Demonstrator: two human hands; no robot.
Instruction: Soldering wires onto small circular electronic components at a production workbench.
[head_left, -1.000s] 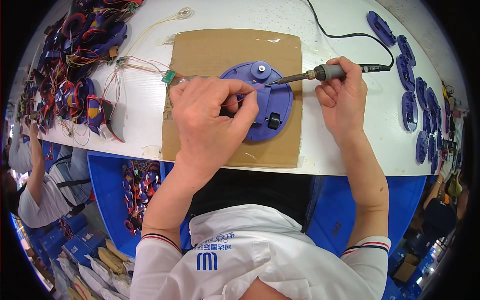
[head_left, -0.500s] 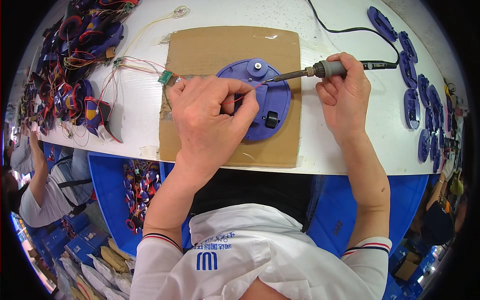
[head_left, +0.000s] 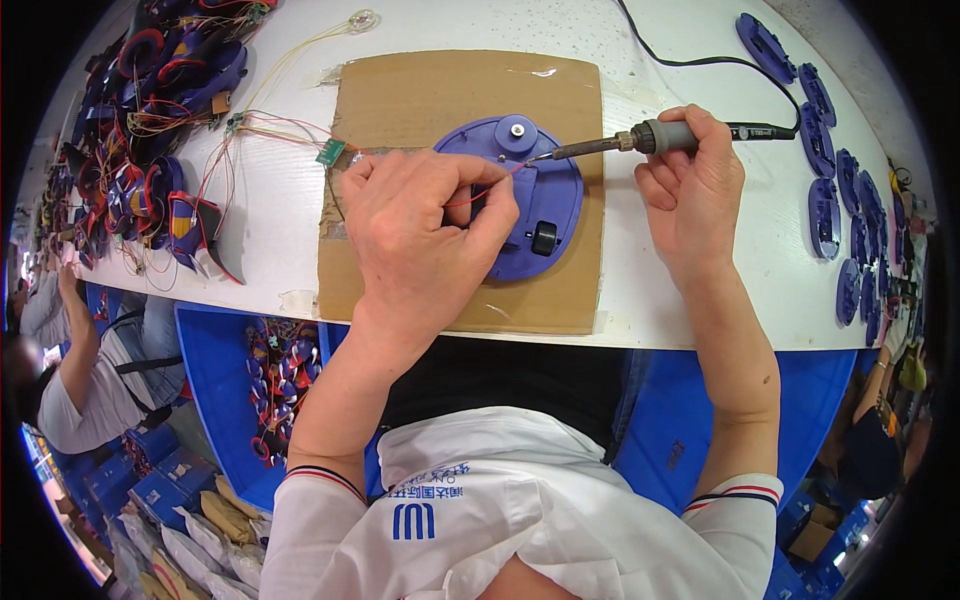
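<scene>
A purple oval plastic base (head_left: 563, 195) with a small black wheel (head_left: 543, 238) lies on a cardboard sheet (head_left: 400, 100). Over its left part, my left hand (head_left: 425, 225) pinches a thin red wire (head_left: 464, 203) between thumb and forefinger. The wire's end reaches the upper middle of the base. My right hand (head_left: 695, 185) is closed round the grey grip of a soldering iron (head_left: 600, 146), which points left. Its tip is at the wire's end; whether they touch, I cannot tell. A green circuit board (head_left: 330, 152) with thin wires lies left of my left hand.
Purple, red and wired parts (head_left: 150, 120) are heaped at the table's left. Several purple bases (head_left: 824, 215) line the right side. The iron's black cord (head_left: 690, 62) curves across the back. Blue bins (head_left: 215, 380) stand below the front edge, and people work at both sides.
The soldering iron and my right hand have shifted very slightly to the right. My left hand keeps its pinch on the wire in nearly the same place.
</scene>
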